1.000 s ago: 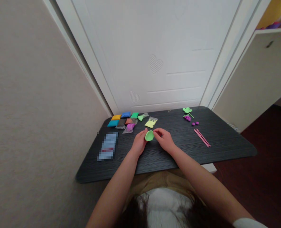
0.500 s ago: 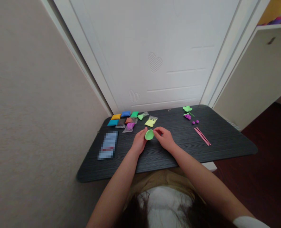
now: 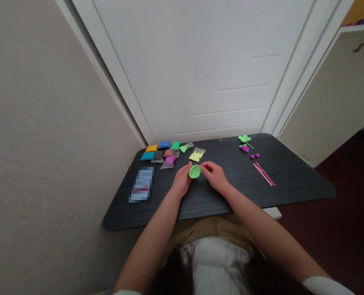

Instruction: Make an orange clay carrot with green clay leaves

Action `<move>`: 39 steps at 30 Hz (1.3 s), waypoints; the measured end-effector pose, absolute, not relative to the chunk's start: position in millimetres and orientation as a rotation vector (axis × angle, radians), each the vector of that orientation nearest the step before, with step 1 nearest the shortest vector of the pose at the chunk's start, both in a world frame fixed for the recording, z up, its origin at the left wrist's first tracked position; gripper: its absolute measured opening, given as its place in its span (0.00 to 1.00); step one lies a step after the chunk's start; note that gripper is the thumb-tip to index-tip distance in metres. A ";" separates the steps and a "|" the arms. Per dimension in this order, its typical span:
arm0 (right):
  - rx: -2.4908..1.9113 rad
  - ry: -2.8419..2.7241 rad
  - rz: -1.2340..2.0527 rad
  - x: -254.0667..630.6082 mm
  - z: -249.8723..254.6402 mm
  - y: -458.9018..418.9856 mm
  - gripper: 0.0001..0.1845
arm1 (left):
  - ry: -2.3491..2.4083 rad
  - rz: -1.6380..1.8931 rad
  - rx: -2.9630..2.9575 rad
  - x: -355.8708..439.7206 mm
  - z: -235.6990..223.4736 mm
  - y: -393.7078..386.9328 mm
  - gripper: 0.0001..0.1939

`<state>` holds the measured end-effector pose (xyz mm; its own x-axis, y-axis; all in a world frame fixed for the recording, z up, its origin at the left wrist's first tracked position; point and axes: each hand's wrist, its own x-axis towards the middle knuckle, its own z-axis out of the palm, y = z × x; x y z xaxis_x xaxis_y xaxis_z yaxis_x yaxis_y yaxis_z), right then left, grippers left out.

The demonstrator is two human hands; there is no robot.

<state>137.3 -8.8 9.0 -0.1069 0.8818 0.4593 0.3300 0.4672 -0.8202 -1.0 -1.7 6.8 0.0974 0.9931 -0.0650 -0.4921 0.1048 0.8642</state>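
Note:
A flattened, cupped piece of light green clay (image 3: 194, 171) is held just above the dark table (image 3: 219, 192). My left hand (image 3: 181, 181) grips its left edge with curled fingers. My right hand (image 3: 213, 175) pinches its right edge between thumb and fingertips. Both hands meet over the middle of the table.
Several small bags of coloured clay (image 3: 169, 153) lie at the back left, beside a blurred flat packet (image 3: 141, 185). At the back right sit a green clay leaf shape (image 3: 244, 139), small purple balls (image 3: 249, 152) and pink modelling sticks (image 3: 263, 173). A white door stands behind the table.
The hands and green clay stay together in nearly the same spot; the camera view has shifted slightly.

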 end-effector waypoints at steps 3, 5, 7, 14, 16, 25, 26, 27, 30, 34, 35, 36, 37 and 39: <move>-1.064 -1.662 0.681 137.5 9.0 -9.5 0.13 | 0.814 1.282 0.798 -0.2 8.8 -3.8 0.15; -1.063 -1.653 0.693 137.8 9.0 -10.0 0.13 | 0.814 1.279 0.802 0.3 9.8 -5.3 0.15; -1.056 -1.648 0.700 138.1 9.1 -10.4 0.14 | 0.798 1.280 0.804 0.6 10.4 -6.3 0.15; -1.039 -1.629 0.715 138.7 8.9 -10.1 0.16 | 0.817 1.259 0.808 0.5 10.8 -7.5 0.15; -1.039 -1.633 0.702 138.6 8.3 -9.8 0.15 | 0.805 1.253 0.820 0.4 10.6 -7.8 0.16; -1.060 -1.633 0.701 138.7 6.2 -7.3 0.14 | 0.788 1.230 0.815 -1.0 9.6 -6.5 0.17; -1.060 -1.619 0.724 138.6 5.6 -6.4 0.14 | 0.792 1.229 0.811 -1.0 9.7 -6.4 0.17; -1.058 -1.601 0.756 138.6 5.0 -5.5 0.15 | 0.793 1.229 0.808 -0.9 9.8 -6.4 0.17; -1.029 -1.546 0.891 138.6 3.7 -3.1 0.15 | 0.796 1.233 0.804 -0.8 10.0 -6.5 0.17; -0.997 -1.509 0.997 139.0 3.8 -2.2 0.16 | 0.796 1.231 0.812 -0.9 10.0 -6.9 0.17; -0.998 -1.507 1.001 139.1 4.1 -2.3 0.16 | 0.793 1.229 0.816 -0.9 10.1 -7.0 0.17; -1.002 -1.506 1.001 139.1 4.4 -2.5 0.15 | 0.791 1.227 0.820 -0.9 10.3 -7.1 0.17; -1.005 -1.505 1.000 139.1 4.7 -2.6 0.15 | 0.789 1.225 0.824 -0.9 10.4 -7.2 0.17; -1.005 -1.503 0.997 139.1 4.8 -2.8 0.15 | 0.796 1.221 0.829 -0.8 10.5 -7.5 0.18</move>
